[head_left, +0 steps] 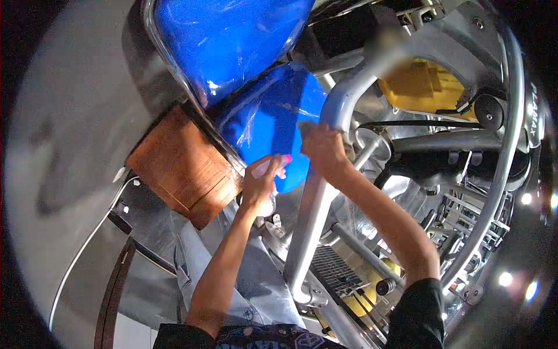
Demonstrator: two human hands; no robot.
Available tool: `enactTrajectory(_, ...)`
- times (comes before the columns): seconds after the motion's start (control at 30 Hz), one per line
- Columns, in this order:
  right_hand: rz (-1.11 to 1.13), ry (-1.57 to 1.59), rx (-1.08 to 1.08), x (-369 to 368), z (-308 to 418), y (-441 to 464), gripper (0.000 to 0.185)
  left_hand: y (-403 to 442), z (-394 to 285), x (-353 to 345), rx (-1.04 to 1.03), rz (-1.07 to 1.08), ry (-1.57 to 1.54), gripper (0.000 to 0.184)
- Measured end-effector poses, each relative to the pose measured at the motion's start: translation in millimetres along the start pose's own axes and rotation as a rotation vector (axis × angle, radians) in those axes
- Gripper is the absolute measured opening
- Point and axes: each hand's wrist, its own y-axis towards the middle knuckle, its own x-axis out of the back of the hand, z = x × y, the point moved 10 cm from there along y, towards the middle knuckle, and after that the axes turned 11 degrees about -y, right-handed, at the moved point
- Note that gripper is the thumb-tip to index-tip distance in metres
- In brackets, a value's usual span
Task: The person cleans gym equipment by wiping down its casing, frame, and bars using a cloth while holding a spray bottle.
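In the head view my left hand (257, 185) is closed around a spray bottle (267, 206). The bottle has a whitish head and a pink nozzle tip, and its clear body shows below my fingers. My right hand (326, 150) presses a greyish cloth (306, 129) against a thick silver tube (343, 104) of a gym machine. Most of the cloth is hidden under my fingers. Behind both hands is a blue seat pad (241, 125), which looks covered in clear plastic.
A larger blue chair back (226, 41) stands above, with a brown wooden stool or box (180, 166) at the left. A curved silver rail (504, 168) crosses the right side. Yellow machine parts (421, 87) and weight plates (337, 270) lie beyond the tube.
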Motion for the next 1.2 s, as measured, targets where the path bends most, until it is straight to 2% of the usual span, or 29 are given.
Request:
enactTrajectory(0.03, 0.225, -0.051, 0.066, -19, 15, -4, 0.026, -1, 0, 8, 0.007, -0.016, -0.017, 0.043)
enactTrajectory(0.07, 0.225, -0.052, 0.071, -19, 20, -7, 0.026, -5, 1, 15, 0.031, 0.001, -0.005, 0.046)
enactTrajectory(0.1, 0.275, -0.124, 0.158, -24, 31, -14, 0.024, -10, 5, 28, 0.089, -0.068, -0.022, 0.039)
enactTrajectory(0.13, 0.324, -0.196, 0.245, -29, 40, -19, 0.021, -12, 5, 32, 0.068, -0.073, -0.048, 0.040)
enactTrajectory(0.17, 0.325, -0.199, 0.249, -28, 37, -17, 0.021, -15, 5, 36, 0.044, -0.078, -0.075, 0.042)
enactTrajectory(0.23, 0.102, -0.175, 0.021, 0, 3, 7, 0.017, -24, 13, 43, 0.100, -0.116, -0.048, 0.044)
enactTrajectory(0.3, 0.062, -0.253, -0.015, 2, -3, 21, 0.015, -30, 11, 43, 0.049, -0.096, 0.016, 0.044)
enactTrajectory(0.37, 0.056, -0.373, 0.029, 0, 10, 17, 0.016, -33, 14, 44, 0.084, -0.071, 0.030, 0.037)
enactTrajectory(0.4, 0.099, -0.333, 0.063, -1, 22, 7, 0.017, -33, 16, 43, 0.089, -0.060, 0.043, 0.034)
enactTrajectory(0.43, 0.163, -0.147, 0.043, -38, 32, 3, 0.008, -32, 17, 41, 0.093, -0.047, 0.055, 0.030)
enactTrajectory(0.5, 0.106, -0.128, 0.291, -32, 61, -34, 0.014, -31, 21, 40, 0.096, -0.034, 0.068, 0.028)
enactTrajectory(0.53, 0.108, -0.128, 0.290, -21, 54, -38, 0.014, -30, 11, 39, -0.035, -0.032, 0.147, 0.024)
enactTrajectory(0.6, 0.137, -0.153, 0.158, -6, 24, -45, 0.018, -33, -18, 30, -0.269, -0.023, 0.320, 0.020)
enactTrajectory(0.63, -0.017, 0.034, 0.046, 13, -2, -37, 0.024, -32, -17, 29, -0.269, -0.022, 0.320, 0.020)
enactTrajectory(0.7, -0.087, 0.260, -0.208, 34, -55, -38, 0.020, -29, -10, 30, -0.210, -0.025, 0.234, 0.019)
enactTrajectory(0.73, -0.090, 0.266, -0.211, 26, -62, -44, 0.020, -28, -11, 27, -0.179, -0.005, 0.190, 0.020)
enactTrajectory(0.77, -0.219, 0.289, -0.183, 25, -67, -54, 0.024, -26, -10, 27, -0.179, -0.003, 0.199, 0.020)
enactTrajectory(0.8, -0.347, 0.311, -0.158, 25, -65, -67, 0.029, -27, -17, 25, -0.274, 0.016, 0.285, 0.020)
enactTrajectory(0.83, -0.231, 0.310, -0.165, 4, -57, -76, 0.036, -29, -26, 19, -0.371, 0.036, 0.368, 0.020)
enactTrajectory(0.87, -0.263, 0.343, -0.082, 1, -39, -90, 0.041, -27, -17, 19, -0.280, 0.070, 0.393, 0.021)
enactTrajectory(0.9, -0.294, 0.374, 0.002, 1, -23, -101, 0.045, -26, -12, 19, -0.276, 0.073, 0.397, 0.021)
enactTrajectory(0.97, -0.328, 0.402, 0.029, -4, -25, -113, 0.049, -30, -20, 17, -0.445, 0.051, 0.346, 0.027)
enactTrajectory(1.03, -0.368, 0.431, 0.054, -11, -29, -114, 0.053, -35, -32, 8, -0.523, 0.044, 0.384, 0.028)
enactTrajectory(1.1, -0.539, 0.569, -0.361, -21, -84, -108, 0.055, -41, -45, -4, -0.603, 0.038, 0.426, 0.030)
enactTrajectory(1.17, -0.576, 0.907, -0.455, -42, -109, -94, 0.051, -42, -54, -21, -0.648, 0.008, 0.554, 0.030)
enactTrajectory(1.2, -0.589, 0.960, -0.519, -51, -106, -97, 0.048, -41, -58, -29, -0.622, -0.009, 0.548, 0.026)
